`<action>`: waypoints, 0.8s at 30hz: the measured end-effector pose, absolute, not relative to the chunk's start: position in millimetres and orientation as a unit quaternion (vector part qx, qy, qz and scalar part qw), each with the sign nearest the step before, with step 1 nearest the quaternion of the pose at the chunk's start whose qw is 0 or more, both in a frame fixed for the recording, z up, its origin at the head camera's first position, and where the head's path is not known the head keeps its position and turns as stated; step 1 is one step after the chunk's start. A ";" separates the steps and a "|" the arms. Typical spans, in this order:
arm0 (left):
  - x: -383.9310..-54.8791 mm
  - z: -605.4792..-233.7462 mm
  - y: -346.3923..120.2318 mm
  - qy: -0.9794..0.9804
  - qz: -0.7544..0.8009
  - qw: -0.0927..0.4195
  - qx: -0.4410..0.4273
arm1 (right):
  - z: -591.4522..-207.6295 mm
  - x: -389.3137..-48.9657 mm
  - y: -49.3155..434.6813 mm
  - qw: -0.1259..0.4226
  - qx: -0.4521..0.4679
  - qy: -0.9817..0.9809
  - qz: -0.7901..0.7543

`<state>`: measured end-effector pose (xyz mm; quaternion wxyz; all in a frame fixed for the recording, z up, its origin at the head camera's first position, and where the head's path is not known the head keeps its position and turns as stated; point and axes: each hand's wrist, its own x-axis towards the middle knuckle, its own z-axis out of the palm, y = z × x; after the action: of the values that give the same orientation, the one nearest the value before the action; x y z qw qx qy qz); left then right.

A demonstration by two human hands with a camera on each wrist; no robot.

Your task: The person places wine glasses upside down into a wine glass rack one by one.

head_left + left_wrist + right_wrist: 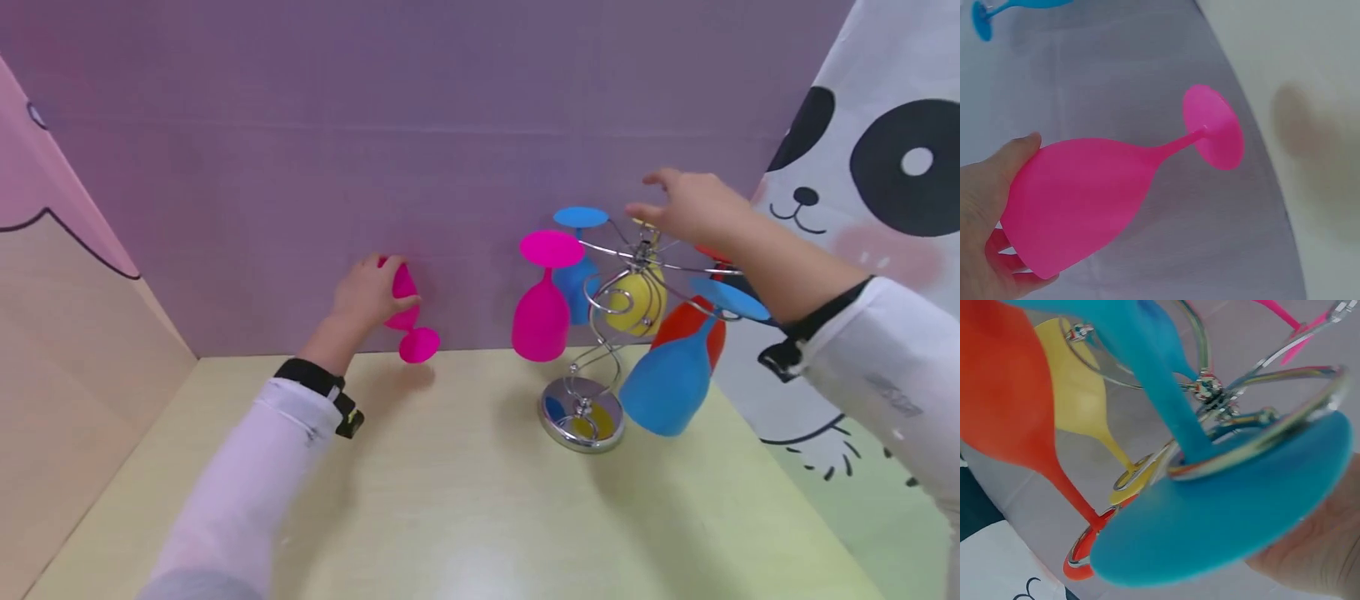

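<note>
My left hand (365, 292) grips a pink plastic wine glass (1079, 200) around the rim end of its bowl, thumb on one side and fingers on the other. Its foot points down toward the table, apart from it. Above the chrome glass rack (643, 257), my right hand (697, 204) has thumb and finger spread, with nothing held between them. From the rack hang upside down another pink glass (542, 321), a near blue glass (667, 379), a far blue glass (576, 287), a yellow glass (637, 304) and a red glass (1007, 387). In the right wrist view, the near blue foot partly hides my right hand.
The rack's round mirrored base (558, 429) stands on the pale wooden table (450, 467). A purple-grey backdrop (375, 167) rises behind the table. A panda-print cloth (817, 225) hangs at the right, and a pink and peach panel (75, 317) borders the left.
</note>
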<state>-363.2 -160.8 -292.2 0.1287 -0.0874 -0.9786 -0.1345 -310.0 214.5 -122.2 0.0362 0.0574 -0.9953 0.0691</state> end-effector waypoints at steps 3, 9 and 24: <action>-353.6 -283.2 -167.9 -0.973 -0.162 0.145 -0.082 | -118.1 -304.5 216.6 0.036 0.079 -0.992 0.095; -328.7 -268.3 -180.2 -0.956 -0.214 0.183 -0.085 | -112.9 -288.8 220.9 0.056 0.157 -0.978 0.128; -250.5 -268.5 -199.8 -0.888 -0.400 0.221 -0.052 | -160.4 -220.3 216.0 0.095 0.287 -0.928 0.218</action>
<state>-250.5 -199.8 -268.5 0.2212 -0.0521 -0.8878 -0.4002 -220.3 216.0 -160.4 0.0949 0.2872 -0.9278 0.2184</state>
